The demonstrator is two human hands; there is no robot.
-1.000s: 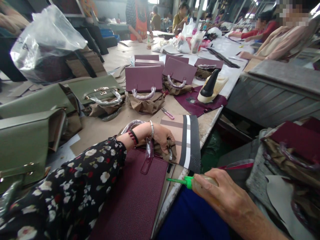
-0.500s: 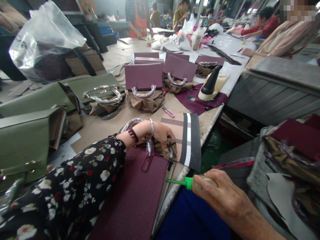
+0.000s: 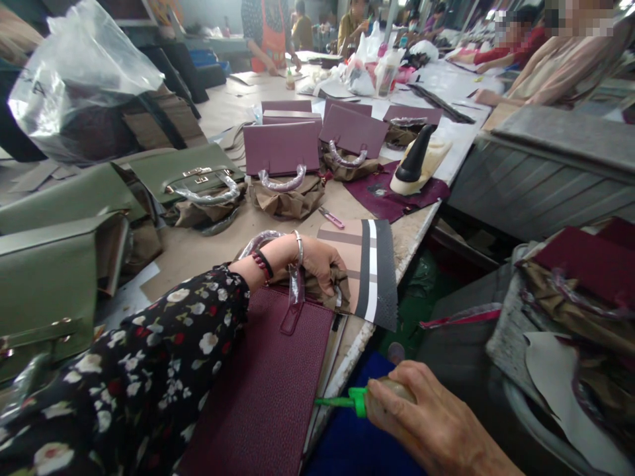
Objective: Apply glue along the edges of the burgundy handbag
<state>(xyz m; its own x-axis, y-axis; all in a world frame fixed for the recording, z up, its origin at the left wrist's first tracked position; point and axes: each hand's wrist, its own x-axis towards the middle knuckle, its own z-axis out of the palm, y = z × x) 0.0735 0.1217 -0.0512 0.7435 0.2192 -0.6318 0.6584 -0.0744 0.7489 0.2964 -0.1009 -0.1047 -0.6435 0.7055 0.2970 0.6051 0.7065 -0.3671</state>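
at the near edge of the bench (image 3: 411, 241): burgundy bag (image 3: 268, 390), lying flat; left hand (image 3: 322, 264) closed on the brown paper stuffing (image 3: 342, 291) at its mouth, just beside a striped panel (image 3: 374, 264). right hand (image 3: 426, 423), off the bench edge, gripping a squeeze bottle (image 3: 394, 388), green nozzle (image 3: 342, 400) pointing toward the bag.

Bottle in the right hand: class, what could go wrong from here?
1. The right hand holds the bottle with its green nozzle aimed at the bag. A drip might stain the burgundy face.
2. The striped sheet overhangs the table edge beside the left hand, which grips the lining. A nudge could send it off.
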